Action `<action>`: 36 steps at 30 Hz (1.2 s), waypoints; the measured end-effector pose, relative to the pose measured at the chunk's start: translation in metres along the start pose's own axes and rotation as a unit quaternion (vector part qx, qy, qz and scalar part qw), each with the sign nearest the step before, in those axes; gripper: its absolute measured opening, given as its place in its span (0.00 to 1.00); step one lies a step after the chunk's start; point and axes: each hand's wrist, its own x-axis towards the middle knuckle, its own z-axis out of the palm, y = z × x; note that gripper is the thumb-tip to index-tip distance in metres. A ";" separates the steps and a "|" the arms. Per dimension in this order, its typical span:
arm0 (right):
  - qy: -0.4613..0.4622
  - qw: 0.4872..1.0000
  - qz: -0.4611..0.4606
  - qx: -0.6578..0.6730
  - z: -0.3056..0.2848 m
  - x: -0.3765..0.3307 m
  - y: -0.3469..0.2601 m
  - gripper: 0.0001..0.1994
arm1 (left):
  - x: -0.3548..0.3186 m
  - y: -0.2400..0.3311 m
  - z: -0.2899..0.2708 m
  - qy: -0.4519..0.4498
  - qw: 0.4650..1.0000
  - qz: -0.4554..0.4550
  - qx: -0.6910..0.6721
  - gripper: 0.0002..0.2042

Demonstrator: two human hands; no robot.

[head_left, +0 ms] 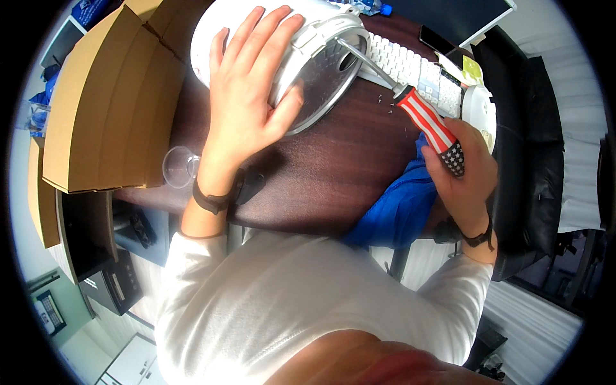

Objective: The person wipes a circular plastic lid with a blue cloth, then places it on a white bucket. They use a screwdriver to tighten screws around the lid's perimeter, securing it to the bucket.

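Observation:
A white, rounded appliance-like housing (205, 38) with a dark, see-through round face (314, 90) lies tilted on the table at the upper middle. My left hand (253, 90) rests on its shell, fingers spread and stretched out, the thumb near the rim. In my right hand (467, 170) is a screwdriver (423, 115), its handle striped red and white with a dark starred end. The fingers wrap round that end, and the metal shaft points up-left, its tip at the housing's white rim. Whether the tip sits in a screw is too small to tell.
Several tiny screws (390, 104) lie by the white keyboard (417, 74). A cardboard box (115, 109) and a clear cup (180, 167) stand at the left. Blue cloth (398, 205) hangs over the front edge. A white curved part (478, 106) and a phone (436, 40) lie at the right.

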 end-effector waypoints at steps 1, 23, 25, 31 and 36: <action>-0.006 1.000 0.006 0.005 -0.002 0.001 -0.001 0.23 | 0.000 0.000 0.000 0.001 1.000 0.000 0.005 0.33; -0.028 0.957 0.222 0.186 -0.008 -0.007 0.007 0.20 | 0.003 0.006 0.002 0.021 1.000 0.018 0.013 0.31; -0.026 0.941 0.267 0.206 -0.010 -0.018 0.014 0.19 | 0.001 0.006 0.001 0.020 1.000 0.015 0.019 0.31; -0.058 0.929 0.328 0.163 0.024 -0.064 0.063 0.16 | 0.002 0.006 0.005 0.032 0.999 0.027 0.008 0.31; -0.084 0.927 0.324 0.171 0.035 -0.066 0.068 0.15 | -0.003 0.003 0.006 0.051 0.998 0.023 -0.005 0.31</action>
